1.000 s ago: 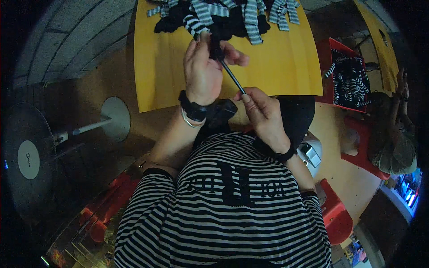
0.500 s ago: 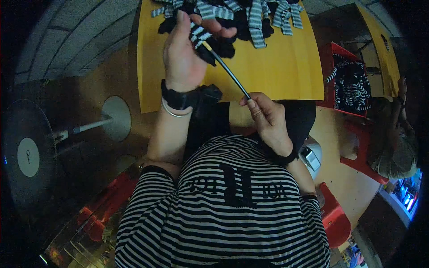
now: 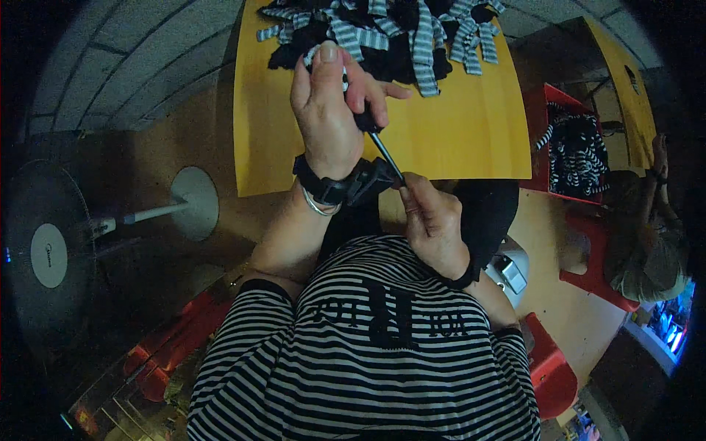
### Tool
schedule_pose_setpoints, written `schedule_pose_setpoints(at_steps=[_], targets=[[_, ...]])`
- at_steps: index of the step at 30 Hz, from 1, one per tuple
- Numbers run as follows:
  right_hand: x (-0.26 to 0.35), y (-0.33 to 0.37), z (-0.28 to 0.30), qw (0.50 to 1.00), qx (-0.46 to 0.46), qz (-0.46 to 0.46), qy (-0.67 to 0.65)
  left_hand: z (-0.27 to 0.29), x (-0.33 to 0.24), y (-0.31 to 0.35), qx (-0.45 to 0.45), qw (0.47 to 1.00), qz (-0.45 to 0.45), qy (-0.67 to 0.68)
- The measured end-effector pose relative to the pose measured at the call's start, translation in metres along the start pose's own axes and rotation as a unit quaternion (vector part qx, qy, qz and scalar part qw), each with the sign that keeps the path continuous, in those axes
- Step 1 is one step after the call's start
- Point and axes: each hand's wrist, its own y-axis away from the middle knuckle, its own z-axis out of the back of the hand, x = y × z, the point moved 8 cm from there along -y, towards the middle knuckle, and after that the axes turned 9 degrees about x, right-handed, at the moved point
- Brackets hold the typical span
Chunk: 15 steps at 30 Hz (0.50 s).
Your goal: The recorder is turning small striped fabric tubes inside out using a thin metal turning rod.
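Note:
My left hand point(image 3: 329, 132) is raised over the near part of the yellow table, its fingers closed round a piece of black-and-white striped knit fabric point(image 3: 345, 79). Most of that piece is hidden by the hand; a black part point(image 3: 365, 120) of it shows below the fingers. A thin dark rod point(image 3: 384, 152) runs slantwise from this black part down to my right hand point(image 3: 437, 231). The thumb and fingers of the right hand pinch the rod's lower end, just off the table's near edge. The rod's upper end is out of sight within the fabric and left hand.
Grey-striped strips point(image 3: 424, 55) and black cloth lie heaped on the far part of the table point(image 3: 463, 140). To the right stands a red box point(image 3: 540, 136) full of striped pieces point(image 3: 577, 151). Another person point(image 3: 636, 253) sits beyond it. A floor fan point(image 3: 48, 253) is at left.
My left hand has turned and closed further over the striped piece, hiding most of it. Less of the rod shows between my hands, which are closer together.

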Motion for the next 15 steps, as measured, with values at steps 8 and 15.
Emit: schedule_pose_setpoints(at_steps=[8,15], targets=[[0.007,-0.005,0.000,1.000,0.007,-0.014,0.024,-0.005,-0.007,0.002,-0.008,1.000,0.003,0.023],[0.011,-0.014,0.005,1.000,0.005,-0.002,0.023,-0.012,-0.002,0.010,0.038,0.999,0.016,0.029]])
